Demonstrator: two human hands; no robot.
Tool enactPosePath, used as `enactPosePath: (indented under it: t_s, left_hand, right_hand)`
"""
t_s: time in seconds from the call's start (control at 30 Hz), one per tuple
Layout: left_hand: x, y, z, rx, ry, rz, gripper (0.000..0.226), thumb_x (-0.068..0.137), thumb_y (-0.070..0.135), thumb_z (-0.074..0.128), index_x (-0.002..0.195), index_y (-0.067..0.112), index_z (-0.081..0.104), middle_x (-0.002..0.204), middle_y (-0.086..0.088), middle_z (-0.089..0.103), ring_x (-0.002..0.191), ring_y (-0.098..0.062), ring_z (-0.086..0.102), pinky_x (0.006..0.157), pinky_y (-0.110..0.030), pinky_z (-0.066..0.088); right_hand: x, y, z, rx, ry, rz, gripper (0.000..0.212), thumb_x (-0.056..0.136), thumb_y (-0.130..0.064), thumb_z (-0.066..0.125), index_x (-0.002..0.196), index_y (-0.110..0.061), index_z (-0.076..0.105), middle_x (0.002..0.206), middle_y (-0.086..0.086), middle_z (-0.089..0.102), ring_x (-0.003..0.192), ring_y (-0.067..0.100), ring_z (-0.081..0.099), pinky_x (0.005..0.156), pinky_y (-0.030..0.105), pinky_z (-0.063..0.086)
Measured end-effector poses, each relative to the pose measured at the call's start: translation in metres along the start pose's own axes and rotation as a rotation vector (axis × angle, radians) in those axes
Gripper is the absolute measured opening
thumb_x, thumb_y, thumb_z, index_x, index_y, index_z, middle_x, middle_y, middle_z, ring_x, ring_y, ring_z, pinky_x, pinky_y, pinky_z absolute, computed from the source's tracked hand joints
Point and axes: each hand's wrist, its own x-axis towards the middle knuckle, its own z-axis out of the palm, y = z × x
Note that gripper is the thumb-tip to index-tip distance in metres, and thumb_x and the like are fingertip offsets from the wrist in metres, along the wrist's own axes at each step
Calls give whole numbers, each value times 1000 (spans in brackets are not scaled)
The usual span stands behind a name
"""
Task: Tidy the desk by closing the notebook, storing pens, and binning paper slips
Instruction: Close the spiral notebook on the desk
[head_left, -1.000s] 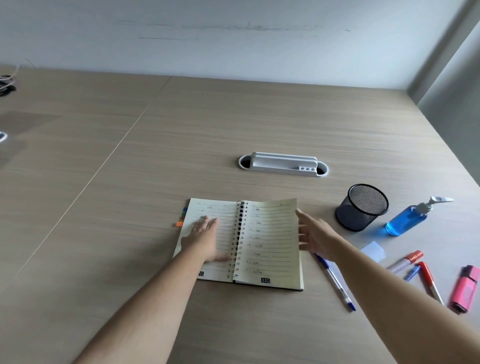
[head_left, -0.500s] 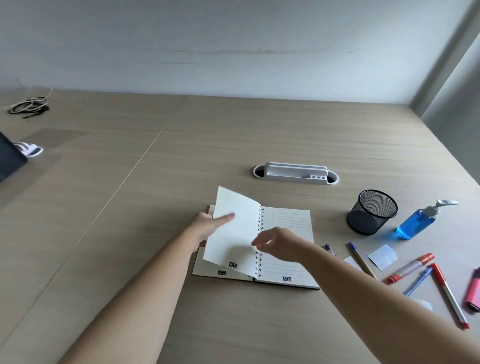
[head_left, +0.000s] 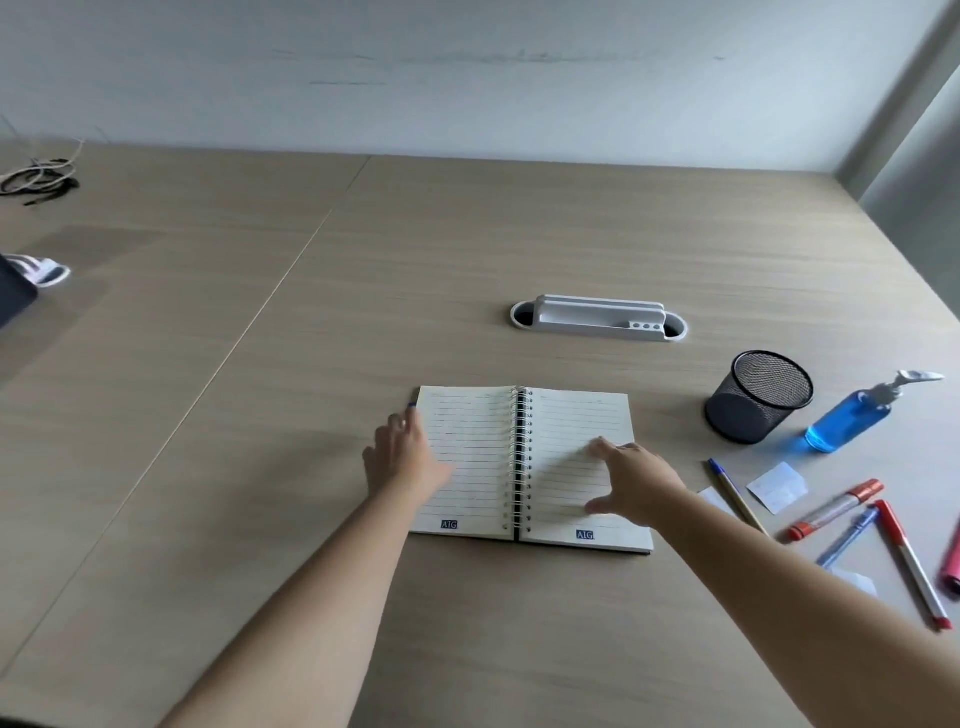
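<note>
White lined spiral-bound notebook (head_left: 524, 462) open flat on pale wooden desk (head_left: 311, 389). Left hand (head_left: 402, 454) at left page edge, fingers loosely spread; right hand (head_left: 631, 480) spread flat on right page. Scattered pens (head_left: 834, 509), paper slips (head_left: 777, 486), black mesh cup (head_left: 758, 397) rightward.

Tabletop (head_left: 311, 519) left of notebook (head_left: 524, 462) is bare; pens (head_left: 831, 512), slips (head_left: 777, 486), mesh cup (head_left: 756, 397), bottle (head_left: 852, 415) crowd the right.
</note>
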Motion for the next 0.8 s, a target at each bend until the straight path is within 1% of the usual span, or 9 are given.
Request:
enactPosePath:
  t_s: [0.1, 0.17, 0.23, 0.4, 0.5, 0.57, 0.63, 0.73, 0.8]
  left_hand:
    - [12, 26, 0, 191, -251, 412, 110, 68, 47, 77, 152, 21, 10, 162, -1, 12, 149, -20, 14, 117, -42, 26]
    - [18, 41, 5, 333, -486, 517, 128, 64, 49, 81, 153, 18, -6, 163, -1, -9, 151, -19, -5, 123, -44, 12]
    - [22, 49, 15, 439, -596, 515, 141, 58, 51, 84, 151, 15, -16, 161, -2, -18, 150, -20, -14, 123, -46, 4]
    - [21, 50, 23, 501, -553, 485, 147, 52, 56, 84, 150, 14, -17, 161, 1, -21, 149, -19, -14, 123, -47, 7]
    - [9, 44, 20, 422, -522, 487, 128, 64, 49, 79, 153, 15, -8, 162, 0, -14, 151, -18, -7, 123, -45, 11]
    - [-3, 35, 17, 323, -416, 524, 106, 75, 44, 68, 154, 16, 3, 163, 0, -6, 151, -17, 3, 122, -39, 16]
    - [-16, 20, 16, 248, -287, 580, 90, 80, 48, 54, 153, 18, 11, 163, 2, 2, 150, -16, 11, 120, -34, 16]
    - [-32, -6, 23, 308, -295, 628, 105, 65, 75, 25, 153, 21, 6, 163, 4, 0, 150, -15, 8, 121, -34, 11]
    - [-34, -17, 31, 368, -315, 630, 110, 60, 79, 17, 153, 23, 1, 163, 5, -4, 151, -14, 2, 122, -34, 7]
  right_hand:
    - [1, 0, 0, -26, 1, 4, 81, 65, -49, 78, 132, -26, 38, 119, 10, 58, 107, 29, 56, 90, 39, 49]
    - [2, 1, 0, -38, 3, 2, 82, 65, -50, 78, 133, -25, 37, 118, 10, 58, 105, 29, 57, 89, 39, 50]
    - [3, 1, 0, -43, 5, 0, 82, 65, -50, 77, 133, -24, 37, 118, 10, 58, 104, 29, 57, 87, 38, 49]
    - [2, 2, 0, -31, 15, -18, 83, 66, -52, 76, 134, -25, 36, 122, 10, 57, 108, 30, 55, 90, 39, 47]
    - [-7, 1, 0, -75, 39, -99, 80, 76, -48, 68, 140, -19, 31, 146, 2, 43, 129, 24, 42, 104, 39, 36]
    - [-18, 2, 2, -71, 96, -145, 77, 83, -45, 61, 145, -19, 24, 156, -3, 25, 140, 19, 29, 113, 38, 27]
    - [-33, 4, 9, -28, 171, -200, 72, 88, -45, 54, 147, -21, 21, 158, -4, 20, 145, 14, 21, 116, 35, 21]
    - [-53, 5, 28, 60, 186, -267, 71, 90, -51, 46, 149, -22, 17, 159, -7, 16, 146, 11, 14, 117, 29, 16]
    - [-57, 8, 38, 58, 145, -270, 76, 89, -53, 46, 149, -22, 13, 159, -8, 9, 147, 10, 9, 117, 25, 9]
